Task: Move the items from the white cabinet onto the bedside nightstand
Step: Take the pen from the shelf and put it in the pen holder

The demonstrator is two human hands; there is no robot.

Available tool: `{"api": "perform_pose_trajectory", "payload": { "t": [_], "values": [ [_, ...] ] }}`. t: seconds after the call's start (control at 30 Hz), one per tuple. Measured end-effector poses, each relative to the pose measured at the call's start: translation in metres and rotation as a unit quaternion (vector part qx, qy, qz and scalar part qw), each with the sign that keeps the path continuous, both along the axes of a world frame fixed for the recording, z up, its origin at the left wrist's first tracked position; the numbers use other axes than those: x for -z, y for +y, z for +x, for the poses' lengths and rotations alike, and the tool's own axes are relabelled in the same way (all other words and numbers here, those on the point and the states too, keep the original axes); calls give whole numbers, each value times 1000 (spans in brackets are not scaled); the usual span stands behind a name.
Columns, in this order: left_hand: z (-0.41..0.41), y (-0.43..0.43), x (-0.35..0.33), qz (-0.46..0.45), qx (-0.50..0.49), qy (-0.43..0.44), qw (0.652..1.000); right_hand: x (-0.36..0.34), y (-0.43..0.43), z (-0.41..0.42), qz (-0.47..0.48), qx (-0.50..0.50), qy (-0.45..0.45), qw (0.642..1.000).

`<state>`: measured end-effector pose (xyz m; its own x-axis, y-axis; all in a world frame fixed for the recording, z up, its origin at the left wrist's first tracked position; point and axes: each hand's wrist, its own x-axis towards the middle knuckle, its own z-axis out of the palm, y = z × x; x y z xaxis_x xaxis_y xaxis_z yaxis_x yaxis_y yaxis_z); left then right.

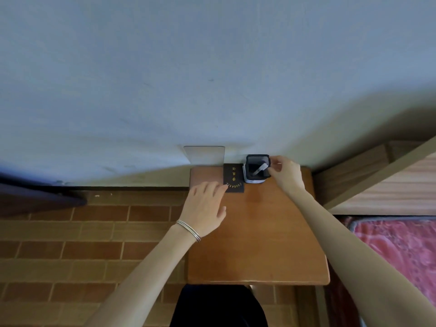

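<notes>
While right hand point(284, 172) pinches pen holder point(257, 169) on nightstand point(264, 232) | left hand point(205, 206) — fingers spread — touches dark booklet point(234, 181)

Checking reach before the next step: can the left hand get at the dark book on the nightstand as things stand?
Probably yes. The left hand lies open and flat with its fingertips at the near left edge of the dark book. Nothing lies between them; the right hand is off to the side at the black box.
</notes>
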<state>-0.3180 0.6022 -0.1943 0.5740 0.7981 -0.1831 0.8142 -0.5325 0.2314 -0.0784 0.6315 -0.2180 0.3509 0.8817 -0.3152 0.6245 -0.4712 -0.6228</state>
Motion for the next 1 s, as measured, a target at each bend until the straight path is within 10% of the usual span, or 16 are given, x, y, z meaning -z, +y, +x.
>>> {"api": "perform_pose_trajectory", "payload": {
  "t": [0.47,0.7,1.0],
  "values": [
    [55,8,-123,59,68,-57,994,-153,-101,29,-19,-163,-177,970],
    [119,5,-160,85,217,-104,967,-207,-166,51,12,-21,-237,971],
    [196,-64,-191,120,490,-140,852,-225,-302,16,-45,253,-311,915]
  ]
}}
